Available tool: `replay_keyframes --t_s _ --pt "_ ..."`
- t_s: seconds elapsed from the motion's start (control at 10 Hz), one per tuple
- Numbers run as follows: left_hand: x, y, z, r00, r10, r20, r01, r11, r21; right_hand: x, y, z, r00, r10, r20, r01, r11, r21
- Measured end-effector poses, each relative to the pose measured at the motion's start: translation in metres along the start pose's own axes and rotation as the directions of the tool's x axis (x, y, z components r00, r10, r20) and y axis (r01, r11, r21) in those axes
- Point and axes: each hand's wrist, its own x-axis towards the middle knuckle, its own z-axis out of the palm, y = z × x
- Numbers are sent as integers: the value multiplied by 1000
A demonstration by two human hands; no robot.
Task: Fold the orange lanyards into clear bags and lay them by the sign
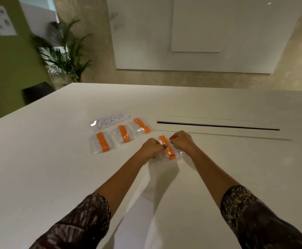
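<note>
Orange lanyard (167, 147) in clear bag (178, 155) on white counter (57, 159) | left hand (151, 147), right hand (181, 141) both pinch the bag's edges | three filled bags (123, 134) beside CHECK-IN sign (109, 123)

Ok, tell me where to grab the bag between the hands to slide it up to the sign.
Pinch the bag by its clear side margins, left hand and right hand coming in from either side. The lanyard runs down the middle as a ridge; the flat plastic beside it probably pinches more easily.
</note>
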Motion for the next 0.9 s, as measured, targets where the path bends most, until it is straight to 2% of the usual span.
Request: replay_keyframes --t_s 0.5,0.7,0.8,0.9 --pt "-32 -67 -94 971 -147 -186 151 989 5 -1 -79 89 979 -131 157 136 991 -20" --pt "-38 -78 -105 956 -147 -255 181 977 115 -4 -80 92 968 -166 189 170 985 -9" --pt "-38 -80 -101 938 -72 -338 182 934 306 -6 -74 86 968 -167 190 171 985 -1" --pt "-34 -76 -95 904 24 -427 171 895 412 -6 -72 81 974 -155 162 157 988 5"
